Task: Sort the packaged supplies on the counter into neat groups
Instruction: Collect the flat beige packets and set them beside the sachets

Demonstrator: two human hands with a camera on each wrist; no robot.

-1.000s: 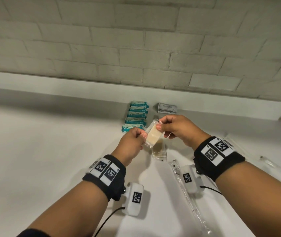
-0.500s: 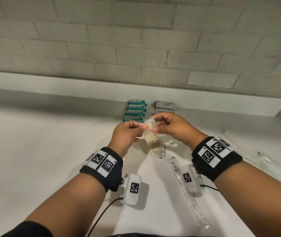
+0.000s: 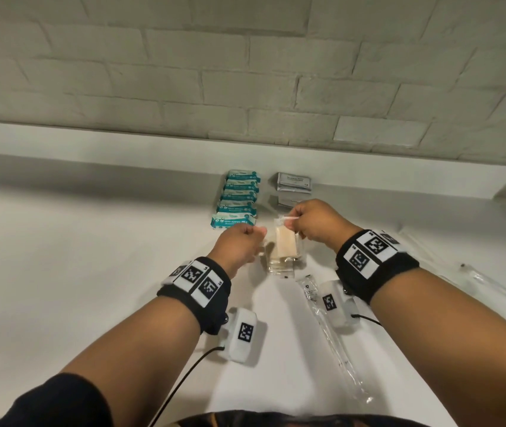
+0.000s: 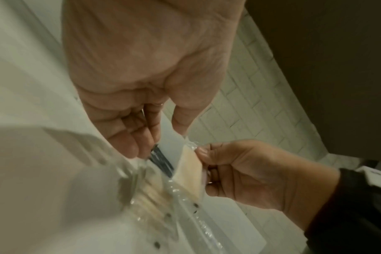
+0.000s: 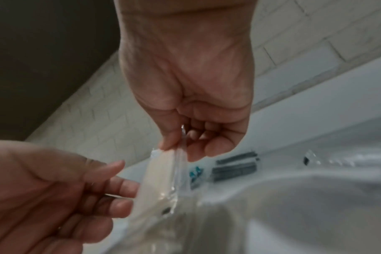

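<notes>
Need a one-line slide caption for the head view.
Right hand pinches a clear packet above the counter; left hand alongside; teal packs lined up behind.

White painted brick wall point(image 3: 245, 72), low white ledge point(image 3: 122, 149) at its foot, white counter point(image 3: 60, 257)

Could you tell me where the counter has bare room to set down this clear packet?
The counter lies bare left of the teal packs and the left hand. Crowded: between the teal packs, grey sachets, clear packet pile and long tube package.

Head looks down; wrists closely share hands.
</notes>
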